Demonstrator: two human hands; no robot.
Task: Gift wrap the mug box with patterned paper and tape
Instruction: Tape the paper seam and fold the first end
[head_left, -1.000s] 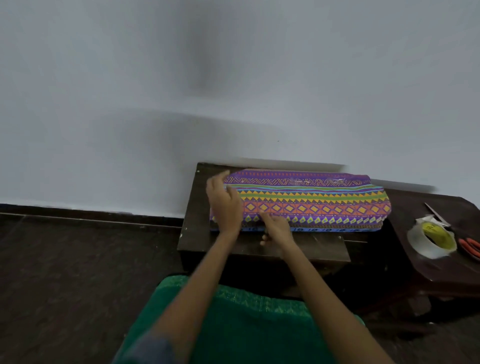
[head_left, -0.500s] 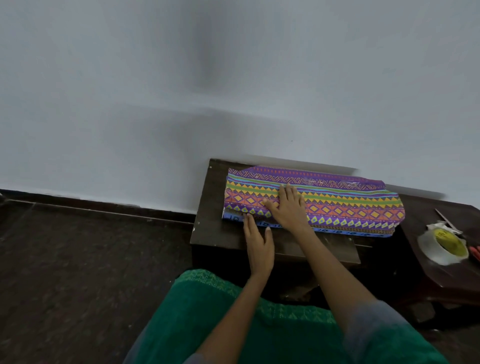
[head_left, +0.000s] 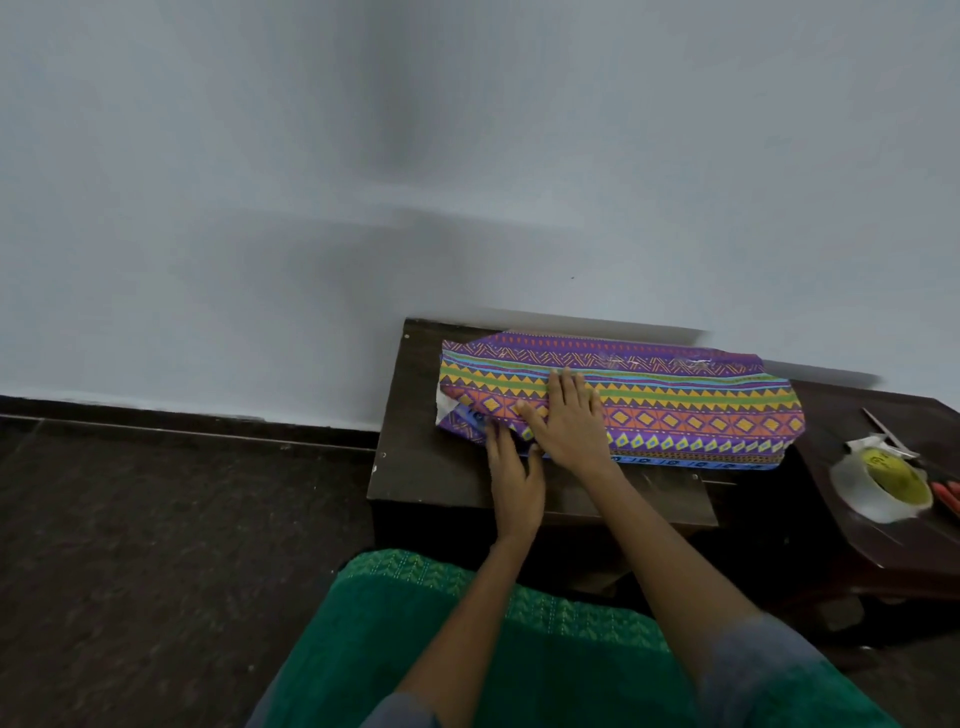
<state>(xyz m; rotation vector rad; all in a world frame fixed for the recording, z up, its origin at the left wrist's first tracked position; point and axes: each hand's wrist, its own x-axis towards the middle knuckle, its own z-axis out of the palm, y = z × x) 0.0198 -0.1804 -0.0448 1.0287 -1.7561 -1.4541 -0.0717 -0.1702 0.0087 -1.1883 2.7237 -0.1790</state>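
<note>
The mug box is wrapped in patterned paper (head_left: 675, 410) with purple, orange, yellow and green bands; it lies lengthwise on a small dark wooden table (head_left: 431, 467). The box itself is hidden under the paper. My right hand (head_left: 569, 415) lies flat on top of the parcel near its left part, fingers spread. My left hand (head_left: 511, 478) rests on the table at the parcel's front left edge, its fingertips touching the paper flap. At the left end the paper is folded in, with a bit of white underside (head_left: 445, 413) showing.
A roll of clear tape (head_left: 878, 483) with a yellow core sits on a second dark table at the right, beside scissors with red handles (head_left: 945, 493). A white wall rises just behind the tables. Dark floor lies to the left; green cloth covers my lap.
My left hand has come off the parcel's left end down to the front edge. My right hand has moved up from the front edge onto the top, and the left-end paper has folded inward.
</note>
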